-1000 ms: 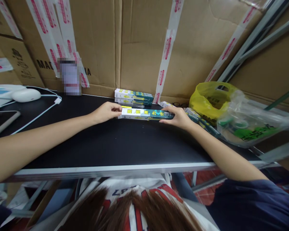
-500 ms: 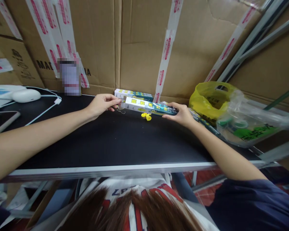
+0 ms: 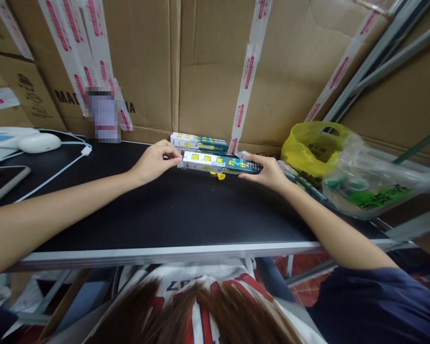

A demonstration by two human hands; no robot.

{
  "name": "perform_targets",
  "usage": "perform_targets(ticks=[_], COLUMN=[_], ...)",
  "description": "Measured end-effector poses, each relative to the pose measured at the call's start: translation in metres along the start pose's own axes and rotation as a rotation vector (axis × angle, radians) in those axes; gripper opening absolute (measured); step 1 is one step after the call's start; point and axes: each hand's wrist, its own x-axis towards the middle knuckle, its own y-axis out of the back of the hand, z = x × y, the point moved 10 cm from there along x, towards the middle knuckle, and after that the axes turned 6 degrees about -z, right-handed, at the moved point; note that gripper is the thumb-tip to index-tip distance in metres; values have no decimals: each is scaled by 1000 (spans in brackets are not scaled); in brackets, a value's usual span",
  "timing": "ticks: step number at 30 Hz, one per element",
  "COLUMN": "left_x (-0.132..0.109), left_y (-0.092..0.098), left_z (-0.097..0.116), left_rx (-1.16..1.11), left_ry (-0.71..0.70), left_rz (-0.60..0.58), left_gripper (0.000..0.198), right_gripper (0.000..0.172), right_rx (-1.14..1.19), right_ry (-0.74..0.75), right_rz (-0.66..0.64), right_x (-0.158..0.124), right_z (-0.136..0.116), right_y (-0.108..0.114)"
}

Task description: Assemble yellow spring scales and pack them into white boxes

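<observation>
A long, narrow white and dark green box with yellow lettering is held slightly above the black table. My right hand grips its dark right end between thumb and fingers. At the white left end is my left hand, its thumb and fingertips pinched together at the box's end; whether something small is between them is hidden. Similar boxes lie stacked against the cardboard behind. Partly covered by the held box, a small yellow object rests on the table.
More narrow boxes lie to the right, beside a yellow plastic bag and a clear bag. At left are a white device with cables and a phone-like object. The metal table edge runs in front.
The held box has come down a little and shifted slightly left, covering more of the yellow object. The metal hook seen hanging by my left hand is now mostly out of sight.
</observation>
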Motion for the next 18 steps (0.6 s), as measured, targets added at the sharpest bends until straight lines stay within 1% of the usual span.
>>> perform_targets(ticks=[3,6,11,15,18], left_x=[1,2,-2,-4,-5], left_y=[-4,-10,-10,-15,-16], left_z=[-13,-19,-20,-20,-20], left_rx=[-46,-178,-408,-576,-621], left_ry=[51,85,155,235,263], left_rz=[-1,-5,68,46,32], left_gripper=[20,24,26,27,29], right_gripper=[48,48,48,47,49], right_rx=[-4,0,14,7,11], right_ry=[0,-19,-40,-46,-46], right_rz=[-4,2,17,25,37], right_x=[0,1,2,1,1], right_z=[0,0,-2,-1,0], right_y=[-2,-2,1,3,4])
